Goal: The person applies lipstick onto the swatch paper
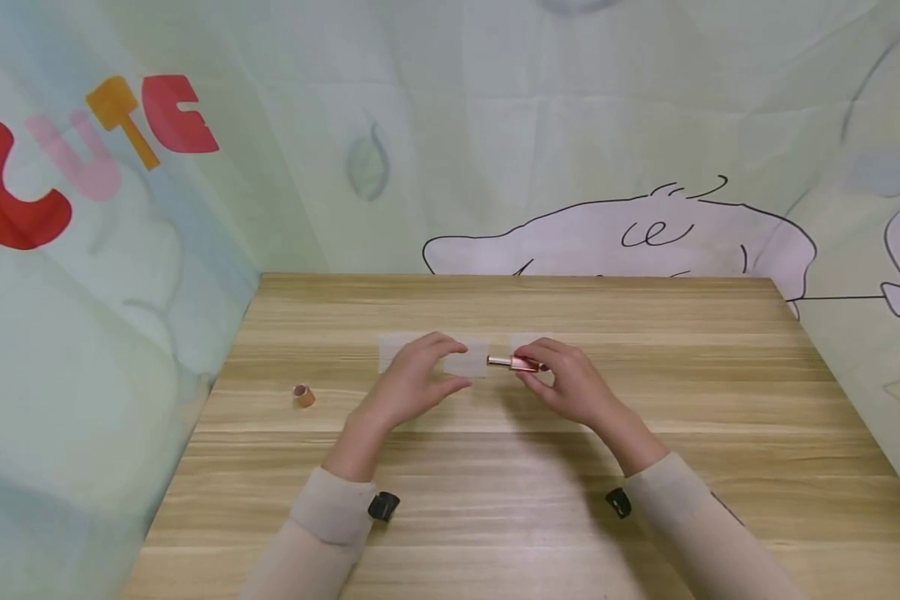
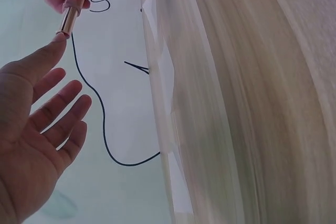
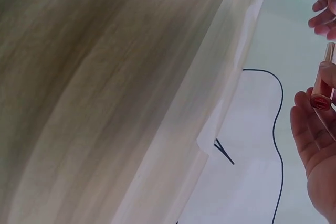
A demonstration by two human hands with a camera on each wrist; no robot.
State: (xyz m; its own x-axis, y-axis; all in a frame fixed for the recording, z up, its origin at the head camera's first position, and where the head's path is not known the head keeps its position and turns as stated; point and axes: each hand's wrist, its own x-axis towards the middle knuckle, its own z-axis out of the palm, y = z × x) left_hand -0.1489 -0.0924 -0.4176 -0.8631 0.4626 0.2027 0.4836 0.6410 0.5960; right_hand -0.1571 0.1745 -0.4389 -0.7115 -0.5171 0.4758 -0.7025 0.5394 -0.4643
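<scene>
Right hand [image 1: 573, 382] pinches rose-gold tube [image 1: 512, 362] above the table [image 1: 495, 500]; left hand [image 1: 418, 375] spread wide, thumb touching tube end, paper [image 1: 468, 362] beneath. Cap [image 1: 303, 396] lies well left.

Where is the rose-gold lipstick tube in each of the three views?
Head: lipstick tube at centre, held by the right hand.
Left wrist: top left, left thumb tip touching its end.
Right wrist: right edge.
Shared landmark: the wooden table.
</scene>
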